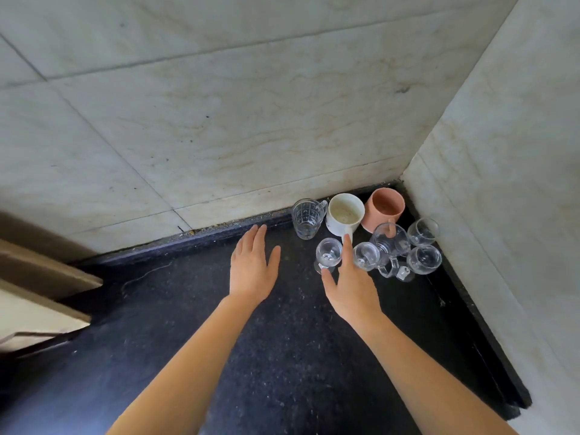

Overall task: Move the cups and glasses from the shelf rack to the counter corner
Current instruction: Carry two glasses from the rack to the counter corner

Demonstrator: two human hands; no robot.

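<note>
Cups and glasses stand grouped in the corner of the black counter point(282, 340). At the back are a clear patterned glass mug point(306, 218), a white cup point(343, 214) and a pink cup point(383, 208). In front stand several small clear glass cups, one at the left point(328, 254), a taller one in the middle point(389, 241), two at the right wall point(423, 232) point(423, 259). My right hand point(348, 285) is open just behind the left small glass, fingers spread, holding nothing. My left hand point(252, 265) hovers flat and open over the counter, left of the group.
Marble-tiled walls point(219, 120) meet at the corner and close the counter at the back and right. A beige cabinet or board edge point(40, 277) juts in at the left. The shelf rack is out of view.
</note>
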